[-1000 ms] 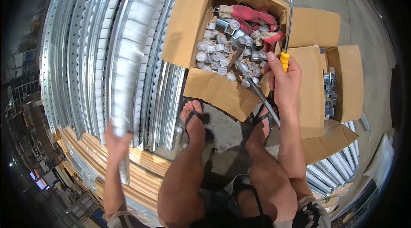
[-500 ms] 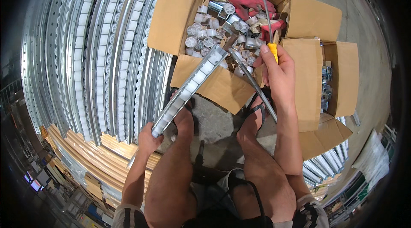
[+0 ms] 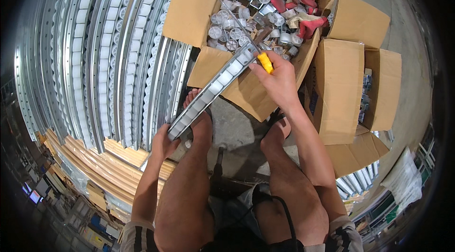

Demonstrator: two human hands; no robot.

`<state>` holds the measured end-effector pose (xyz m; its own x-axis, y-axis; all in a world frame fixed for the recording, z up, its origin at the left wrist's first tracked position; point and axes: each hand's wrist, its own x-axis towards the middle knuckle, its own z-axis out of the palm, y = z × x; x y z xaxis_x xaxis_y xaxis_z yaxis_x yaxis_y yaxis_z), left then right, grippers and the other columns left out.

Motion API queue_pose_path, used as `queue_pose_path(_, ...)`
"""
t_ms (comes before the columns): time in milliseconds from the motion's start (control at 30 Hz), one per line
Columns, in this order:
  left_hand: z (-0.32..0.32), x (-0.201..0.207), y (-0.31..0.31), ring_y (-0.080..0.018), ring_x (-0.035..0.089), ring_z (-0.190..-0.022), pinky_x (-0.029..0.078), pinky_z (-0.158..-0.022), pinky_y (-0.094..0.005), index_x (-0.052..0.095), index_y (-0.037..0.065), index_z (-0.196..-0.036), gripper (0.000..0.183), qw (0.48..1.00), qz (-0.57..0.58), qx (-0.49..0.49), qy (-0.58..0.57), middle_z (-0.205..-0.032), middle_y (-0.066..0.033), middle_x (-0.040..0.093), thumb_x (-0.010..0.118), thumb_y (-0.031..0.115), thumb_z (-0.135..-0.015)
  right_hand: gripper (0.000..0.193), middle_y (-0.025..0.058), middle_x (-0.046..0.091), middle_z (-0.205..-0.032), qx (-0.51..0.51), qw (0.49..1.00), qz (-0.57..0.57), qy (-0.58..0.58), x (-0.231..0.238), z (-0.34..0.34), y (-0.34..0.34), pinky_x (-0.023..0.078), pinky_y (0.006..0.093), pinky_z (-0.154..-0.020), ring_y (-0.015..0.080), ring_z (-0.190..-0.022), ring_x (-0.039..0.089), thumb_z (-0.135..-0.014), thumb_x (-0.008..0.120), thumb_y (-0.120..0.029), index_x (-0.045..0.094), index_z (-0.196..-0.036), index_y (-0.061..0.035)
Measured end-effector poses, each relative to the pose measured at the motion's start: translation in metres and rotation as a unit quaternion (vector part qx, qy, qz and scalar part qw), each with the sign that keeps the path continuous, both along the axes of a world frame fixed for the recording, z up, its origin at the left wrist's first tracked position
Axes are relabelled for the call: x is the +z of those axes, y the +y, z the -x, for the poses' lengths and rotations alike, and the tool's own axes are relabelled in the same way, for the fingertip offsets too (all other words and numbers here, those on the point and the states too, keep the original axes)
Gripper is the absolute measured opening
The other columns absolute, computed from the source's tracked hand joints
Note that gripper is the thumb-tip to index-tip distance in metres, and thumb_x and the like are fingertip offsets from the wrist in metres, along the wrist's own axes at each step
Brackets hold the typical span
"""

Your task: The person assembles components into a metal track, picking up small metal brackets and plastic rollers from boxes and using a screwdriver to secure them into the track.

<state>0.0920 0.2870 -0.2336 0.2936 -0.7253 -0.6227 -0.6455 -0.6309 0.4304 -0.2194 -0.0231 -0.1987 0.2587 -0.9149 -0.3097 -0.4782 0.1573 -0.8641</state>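
Silver rail (image 3: 212,92), white rollers (image 3: 224,78) inline.
Holds it aslant in closed left grip (image 3: 164,145), screwdriver (image 3: 266,63) in closed right grip (image 3: 277,79).

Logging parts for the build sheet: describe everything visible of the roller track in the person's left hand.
The roller track is a long, narrow, straight channel of silvery, metal-looking stock, with a single row of white, plastic-looking rollers between its side walls. It slants from lower left to upper right, rollers showing. The left hand grips it at the lower left. Its upper end shows bare metal, beside the right hand; whether they touch is unclear.
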Motion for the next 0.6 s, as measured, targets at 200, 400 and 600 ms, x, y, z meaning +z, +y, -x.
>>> queue_pose_path(200,0.007,0.019,-0.017,-0.0437,0.062,-0.096,0.051,-0.083,-0.0465,0.062,0.002,-0.115,0.057,0.985,0.085,-0.121,-0.089,-0.102,-0.0217,0.066,0.091,0.019,-0.069,0.034,0.023,0.07,-0.081,0.003,0.997,0.054,0.056,-0.008,-0.015,0.004,0.053,0.0469,-0.067,0.0422,-0.075,0.069,-0.086,0.079,-0.03,0.07,-0.104,-0.002)
queue_pose_path(400,0.042,0.035,-0.069,-0.0411,0.062,-0.103,0.051,-0.087,-0.0482,0.059,0.002,-0.125,0.057,0.969,0.207,-0.125,-0.044,-0.113,-0.0205,0.063,0.087,0.018,-0.077,0.031,0.0222,0.067,-0.074,0.024,0.997,0.035,0.071,-0.007,-0.016,-0.001,0.051,0.0468,-0.064,0.0414,-0.069,0.067,-0.087,0.078,-0.03,0.068,-0.095,-0.0019)
queue_pose_path(600,0.084,0.03,-0.148,-0.0382,0.062,-0.107,0.05,-0.09,-0.048,0.06,0.003,-0.128,0.056,0.946,0.307,-0.108,-0.01,-0.115,-0.0183,0.063,0.085,0.019,-0.08,0.028,0.0158,0.062,-0.067,-0.01,1.0,0.007,-0.01,-0.02,-0.013,-0.003,0.047,0.0387,-0.059,0.0262,-0.059,0.057,-0.088,0.077,-0.025,0.066,-0.088,0.0004)
